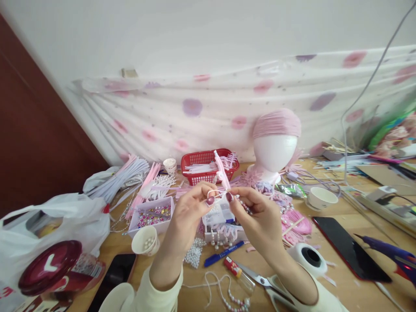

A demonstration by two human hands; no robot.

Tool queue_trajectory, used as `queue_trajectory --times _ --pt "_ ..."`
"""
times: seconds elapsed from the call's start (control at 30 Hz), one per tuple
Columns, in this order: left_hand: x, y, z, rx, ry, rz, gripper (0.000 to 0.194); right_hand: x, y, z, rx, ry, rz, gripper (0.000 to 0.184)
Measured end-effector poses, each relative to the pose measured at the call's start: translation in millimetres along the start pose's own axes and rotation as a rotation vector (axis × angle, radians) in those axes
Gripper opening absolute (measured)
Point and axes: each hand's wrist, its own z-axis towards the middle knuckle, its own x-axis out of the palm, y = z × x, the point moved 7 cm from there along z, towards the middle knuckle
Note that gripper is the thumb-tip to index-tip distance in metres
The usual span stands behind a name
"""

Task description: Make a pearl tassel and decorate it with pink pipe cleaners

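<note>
Above the middle of the table, my left hand (pixel 193 207) is closed in a pinch on a thin white cord (pixel 217 191), which loops between the two hands. Close beside it, my right hand (pixel 258 213) pinches the lower end of an upright pink fuzzy stick (pixel 221 170) where the cord meets it. A small pale decoration sits on the stick's side. What lies under the right fingertips is hidden. Below the hands stands a white box (pixel 224 235) with clear compartments and strings of pearl beads over its edge.
A red basket (pixel 184 164) and a white mannequin head (pixel 274 151) stand behind. Scissors (pixel 260 278), a lighter (pixel 232 265), a blue marker (pixel 224 254) and a beaded cord lie in front. A glue gun (pixel 386 249) and a phone (pixel 351 247) are right; a bead cup (pixel 145 241) is left.
</note>
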Motion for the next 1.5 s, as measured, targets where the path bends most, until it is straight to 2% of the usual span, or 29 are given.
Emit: queue_trajectory --times 0.13,0.3,0.37,0.5,0.6,0.77,0.9,1.07,1.23,1.33,1.5 --pt "-0.4 -5.7 -1.7 0.025 0.056 -0.077 0.028 -2.5 -1.7 0.8 0.003 -0.011 -0.009 0.014" --pt "-11.1 -16.2 -1.7 0.123 -0.025 -0.034 0.024 -0.4 -0.9 1.0 -0.063 0.037 -0.002 0.013" --pt "-10.6 -15.5 -1.3 0.093 -0.027 -0.168 0.019 2.0 2.2 -0.1 -0.143 0.07 -0.041 0.014" --pt "-7.8 -12.3 -2.2 -0.037 -0.012 -0.571 0.018 8.6 6.3 -4.9 -0.259 0.16 -0.132 0.014" --pt "-14.1 -17.0 -3.1 -0.03 -0.065 -0.723 0.017 11.8 8.5 -9.2 -0.306 0.205 -0.171 0.014" --pt "-18.8 -20.9 -2.0 -0.038 -0.121 -0.705 0.024 15.7 7.4 -12.8 -0.335 0.257 -0.233 0.013" --pt "-21.4 -19.7 -0.8 -0.036 -0.172 -0.638 0.027 20.8 3.1 -12.4 -0.297 0.341 -0.303 0.01" --pt "-26.0 -18.4 -0.1 -0.041 -0.198 -0.652 0.031 24.9 12.8 -13.7 -0.316 0.397 -0.307 0.013" --pt "-27.8 -16.3 0.5 -0.05 -0.237 -0.713 0.031 24.9 15.0 -14.7 -0.242 0.471 -0.295 0.014" --pt "-21.1 -14.0 0.5 -0.049 -0.187 -0.728 0.027 22.1 9.5 -13.7 -0.154 0.515 -0.229 0.017" --pt "-8.3 -6.6 1.6 -0.092 -0.094 -0.687 0.029 25.7 -11.0 -12.8 0.152 0.6 0.137 0.031"
